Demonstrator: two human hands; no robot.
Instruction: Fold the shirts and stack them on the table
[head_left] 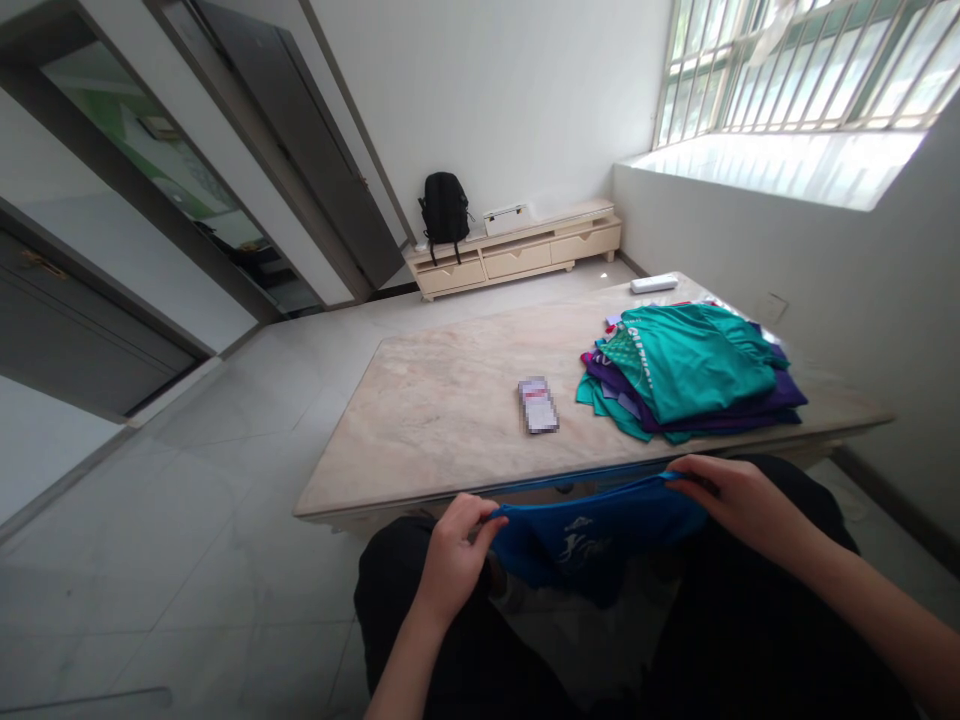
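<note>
Doors of dark grey stand at the far left, and beside them the pale floor runs back to a low cabinet (517, 252) against the wall, with a black backpack (444, 212) resting on its left end. These are well apart from us and play no part in what our hands do.

Closer, our left hand (454, 560) is closed in a pinch on the left edge of a blue garment (592, 538); thumb and fingers press the cloth between them. We hold it low, over our lap and just below the near edge of the worktop (450, 400), so the cloth hangs free between the two hands and sags a little in the middle. A pale printed mark shows on its front, which suggests the front faces up towards us.

On the worktop, near the middle, lies a small flat card or packet (538, 404), alone and apart from the clothes.

To the right of it sits a pile of folded garments (686, 375), teal ones on top and purple ones under them. It lies near the right end, we judge so that the middle of the stone surface stays free.

Our right hand (731, 495) pinches the right edge of the blue garment in the same way, fingers curled over the cloth, just in front of the worktop edge. Behind the pile a white bar-shaped thing (654, 284) lies at the far edge, under the barred window (802, 65).
</note>
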